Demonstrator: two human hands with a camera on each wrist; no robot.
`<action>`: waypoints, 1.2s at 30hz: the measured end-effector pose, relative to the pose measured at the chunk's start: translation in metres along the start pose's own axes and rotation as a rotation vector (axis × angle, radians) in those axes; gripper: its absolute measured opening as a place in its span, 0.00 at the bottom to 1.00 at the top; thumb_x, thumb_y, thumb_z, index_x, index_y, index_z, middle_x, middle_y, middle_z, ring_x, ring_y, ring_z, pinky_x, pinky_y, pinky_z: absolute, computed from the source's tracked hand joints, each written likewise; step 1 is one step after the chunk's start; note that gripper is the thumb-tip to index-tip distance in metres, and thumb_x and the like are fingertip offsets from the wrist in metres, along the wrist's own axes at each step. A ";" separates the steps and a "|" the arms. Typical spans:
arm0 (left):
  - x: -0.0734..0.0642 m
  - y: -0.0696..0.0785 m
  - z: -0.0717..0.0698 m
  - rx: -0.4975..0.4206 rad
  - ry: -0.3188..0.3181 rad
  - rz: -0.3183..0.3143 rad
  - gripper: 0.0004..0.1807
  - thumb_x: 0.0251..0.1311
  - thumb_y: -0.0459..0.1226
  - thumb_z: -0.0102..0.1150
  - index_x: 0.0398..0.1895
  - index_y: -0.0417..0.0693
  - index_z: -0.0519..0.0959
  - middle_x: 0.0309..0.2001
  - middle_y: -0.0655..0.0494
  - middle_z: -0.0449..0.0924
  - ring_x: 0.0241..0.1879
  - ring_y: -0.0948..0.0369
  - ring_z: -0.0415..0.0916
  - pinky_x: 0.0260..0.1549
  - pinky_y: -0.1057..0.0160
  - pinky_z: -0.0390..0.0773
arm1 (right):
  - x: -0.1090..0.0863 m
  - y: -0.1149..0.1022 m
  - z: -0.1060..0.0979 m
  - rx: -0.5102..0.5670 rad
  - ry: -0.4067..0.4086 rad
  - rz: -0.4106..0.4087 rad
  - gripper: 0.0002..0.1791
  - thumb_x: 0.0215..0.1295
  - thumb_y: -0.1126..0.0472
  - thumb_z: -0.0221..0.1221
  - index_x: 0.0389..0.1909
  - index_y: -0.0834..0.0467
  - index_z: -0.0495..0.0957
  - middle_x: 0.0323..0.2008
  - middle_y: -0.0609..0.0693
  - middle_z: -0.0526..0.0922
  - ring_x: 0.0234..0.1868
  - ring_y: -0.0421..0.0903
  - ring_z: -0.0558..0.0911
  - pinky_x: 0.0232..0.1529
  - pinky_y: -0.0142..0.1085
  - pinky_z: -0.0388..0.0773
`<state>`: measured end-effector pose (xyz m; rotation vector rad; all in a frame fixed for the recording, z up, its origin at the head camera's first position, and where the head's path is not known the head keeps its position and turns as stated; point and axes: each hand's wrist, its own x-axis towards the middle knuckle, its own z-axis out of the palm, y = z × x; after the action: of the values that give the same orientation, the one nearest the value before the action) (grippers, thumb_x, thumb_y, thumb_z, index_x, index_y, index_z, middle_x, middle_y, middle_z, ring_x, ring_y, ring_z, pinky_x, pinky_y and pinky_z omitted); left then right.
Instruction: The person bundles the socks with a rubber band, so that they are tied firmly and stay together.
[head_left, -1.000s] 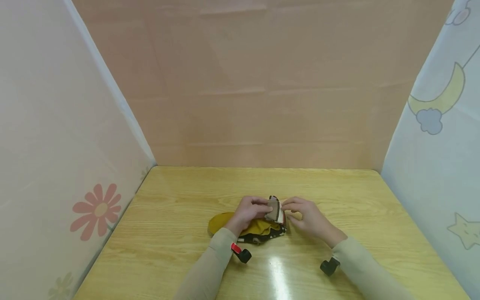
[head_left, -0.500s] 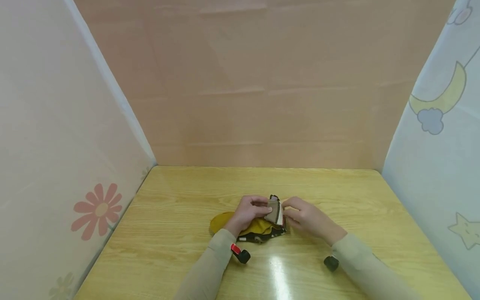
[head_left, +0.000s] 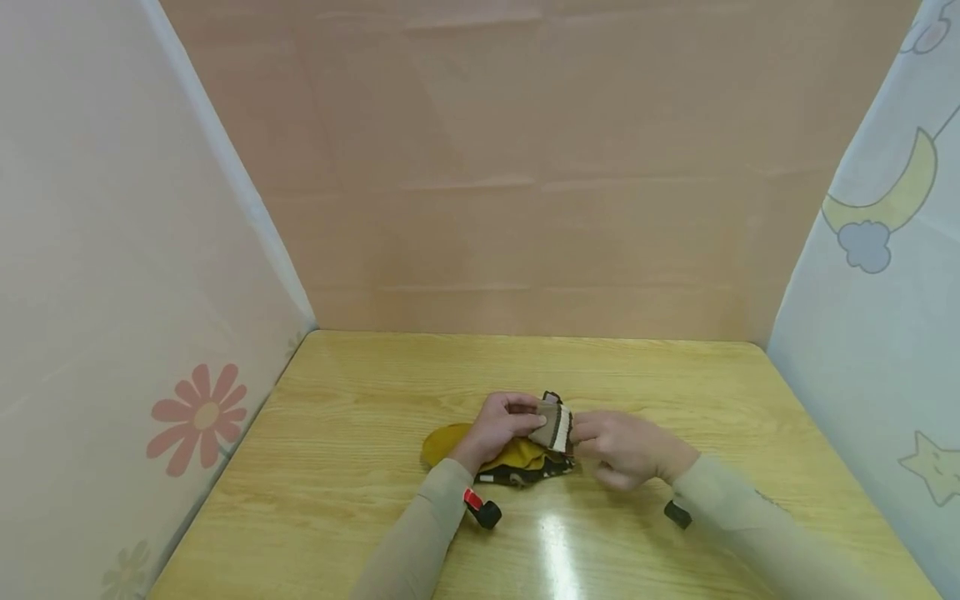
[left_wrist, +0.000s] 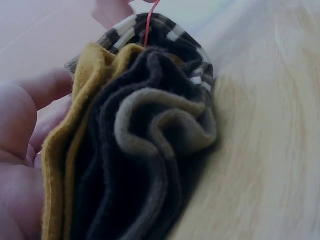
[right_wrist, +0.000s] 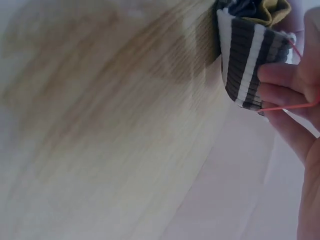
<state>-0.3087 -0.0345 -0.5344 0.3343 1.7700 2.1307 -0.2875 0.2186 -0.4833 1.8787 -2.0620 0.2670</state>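
Observation:
My left hand (head_left: 501, 429) grips a bundle of folded socks, thumb on top of a brown fold (head_left: 551, 423). Mustard fabric (head_left: 444, 443) and a dark patterned piece (head_left: 521, 473) spread below that hand. The left wrist view shows mustard, dark and beige layers (left_wrist: 132, 122) bunched together, with fingers along their side. A dark cuff with white stripes (right_wrist: 245, 60) wraps the bundle's end in the right wrist view. My right hand (head_left: 626, 448), at the bundle's right side, has curled fingers holding a thin red thread (right_wrist: 287, 107) that runs from the cuff.
The bundle is on or close over a wooden table (head_left: 360, 375). A tan sheet (head_left: 480, 167) stands behind it, with a flowered white sheet (head_left: 97, 275) on the left and a moon-printed one (head_left: 885, 333) on the right. Each wrist carries a small black camera (head_left: 489, 514).
My right hand has moved slightly right and its fingers have curled in, drawing on the thread. More of the cuff's white stripe shows. The left hand keeps its grip, almost still.

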 end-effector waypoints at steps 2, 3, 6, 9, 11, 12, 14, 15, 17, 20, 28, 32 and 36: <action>0.000 0.001 0.000 -0.002 -0.008 -0.001 0.16 0.63 0.26 0.69 0.53 0.29 0.84 0.41 0.52 0.87 0.38 0.61 0.84 0.36 0.65 0.85 | 0.002 0.001 -0.003 0.020 -0.045 -0.029 0.14 0.32 0.65 0.63 0.28 0.55 0.84 0.34 0.43 0.81 0.37 0.38 0.79 0.42 0.30 0.80; 0.000 0.001 0.000 -0.006 -0.011 -0.004 0.16 0.63 0.26 0.69 0.53 0.29 0.84 0.41 0.52 0.87 0.38 0.61 0.84 0.36 0.65 0.85 | 0.003 0.002 -0.004 0.014 -0.069 -0.044 0.13 0.33 0.65 0.63 0.26 0.53 0.83 0.32 0.42 0.80 0.36 0.37 0.77 0.40 0.29 0.79; -0.001 0.001 0.000 -0.019 -0.018 -0.011 0.16 0.63 0.26 0.69 0.53 0.28 0.83 0.40 0.53 0.87 0.37 0.61 0.84 0.35 0.65 0.85 | 0.004 0.002 -0.005 -0.042 -0.132 -0.067 0.09 0.36 0.62 0.65 0.22 0.50 0.78 0.27 0.38 0.77 0.31 0.35 0.72 0.35 0.27 0.74; 0.000 0.000 -0.001 -0.030 -0.014 -0.013 0.16 0.63 0.25 0.69 0.54 0.29 0.84 0.40 0.52 0.87 0.37 0.60 0.84 0.35 0.64 0.86 | 0.002 0.000 -0.003 -0.091 -0.181 -0.043 0.09 0.39 0.59 0.66 0.21 0.48 0.74 0.23 0.36 0.71 0.26 0.32 0.65 0.29 0.25 0.68; 0.000 -0.001 -0.002 -0.033 -0.005 -0.012 0.17 0.63 0.26 0.69 0.54 0.29 0.84 0.40 0.52 0.86 0.37 0.61 0.84 0.36 0.65 0.86 | 0.000 -0.002 -0.001 -0.030 -0.202 0.030 0.08 0.42 0.61 0.66 0.22 0.48 0.75 0.22 0.35 0.70 0.25 0.30 0.63 0.27 0.22 0.65; 0.001 -0.002 -0.002 -0.035 0.001 -0.013 0.17 0.63 0.26 0.69 0.54 0.29 0.84 0.40 0.53 0.86 0.37 0.61 0.84 0.35 0.65 0.85 | -0.002 -0.004 0.000 0.030 -0.210 0.077 0.08 0.42 0.62 0.65 0.22 0.49 0.75 0.22 0.34 0.70 0.24 0.28 0.63 0.25 0.21 0.64; 0.001 -0.002 -0.002 -0.038 0.016 -0.014 0.18 0.62 0.26 0.69 0.55 0.30 0.84 0.39 0.53 0.86 0.36 0.62 0.84 0.35 0.66 0.85 | -0.005 -0.008 0.000 0.198 -0.214 0.181 0.07 0.44 0.66 0.62 0.23 0.50 0.78 0.22 0.33 0.71 0.23 0.26 0.63 0.24 0.19 0.63; 0.000 -0.003 -0.002 -0.040 0.023 -0.014 0.18 0.62 0.26 0.70 0.55 0.30 0.84 0.39 0.54 0.86 0.36 0.62 0.84 0.34 0.66 0.85 | -0.007 -0.009 0.000 0.298 -0.214 0.234 0.08 0.44 0.69 0.61 0.23 0.51 0.79 0.21 0.33 0.73 0.23 0.25 0.64 0.23 0.18 0.64; 0.000 -0.002 -0.002 -0.040 0.033 -0.012 0.18 0.61 0.26 0.70 0.55 0.30 0.84 0.38 0.54 0.85 0.34 0.62 0.83 0.33 0.66 0.84 | -0.011 -0.012 -0.002 0.479 -0.210 0.313 0.12 0.45 0.72 0.57 0.24 0.52 0.81 0.22 0.35 0.78 0.23 0.24 0.68 0.25 0.19 0.69; -0.001 -0.001 -0.001 -0.046 0.037 -0.005 0.18 0.61 0.25 0.69 0.55 0.29 0.84 0.38 0.53 0.86 0.34 0.62 0.83 0.32 0.66 0.84 | -0.016 -0.015 -0.005 0.723 -0.210 0.378 0.16 0.47 0.77 0.53 0.27 0.55 0.82 0.23 0.43 0.84 0.25 0.29 0.78 0.30 0.26 0.78; -0.003 0.003 0.000 -0.012 0.048 0.013 0.16 0.61 0.25 0.70 0.52 0.28 0.85 0.37 0.54 0.87 0.32 0.63 0.82 0.29 0.67 0.82 | -0.025 -0.015 -0.008 1.280 -0.048 0.429 0.22 0.48 0.86 0.43 0.38 0.66 0.77 0.38 0.67 0.86 0.31 0.63 0.82 0.39 0.45 0.86; -0.003 0.002 0.000 0.039 0.055 0.020 0.15 0.61 0.26 0.71 0.51 0.29 0.85 0.39 0.53 0.88 0.33 0.63 0.83 0.29 0.67 0.83 | -0.027 -0.016 -0.007 1.387 0.031 0.422 0.27 0.52 0.87 0.42 0.52 0.70 0.73 0.53 0.71 0.83 0.35 0.67 0.81 0.40 0.46 0.86; -0.002 0.001 0.000 0.079 0.062 0.021 0.15 0.61 0.28 0.72 0.50 0.31 0.86 0.41 0.51 0.88 0.36 0.62 0.83 0.31 0.66 0.84 | -0.029 -0.016 -0.002 1.478 0.141 0.411 0.31 0.59 0.87 0.43 0.66 0.72 0.65 0.61 0.72 0.77 0.40 0.58 0.85 0.42 0.42 0.85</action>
<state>-0.3073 -0.0354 -0.5336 0.3113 1.8973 2.1106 -0.2689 0.2442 -0.4931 1.7426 -2.2234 2.4399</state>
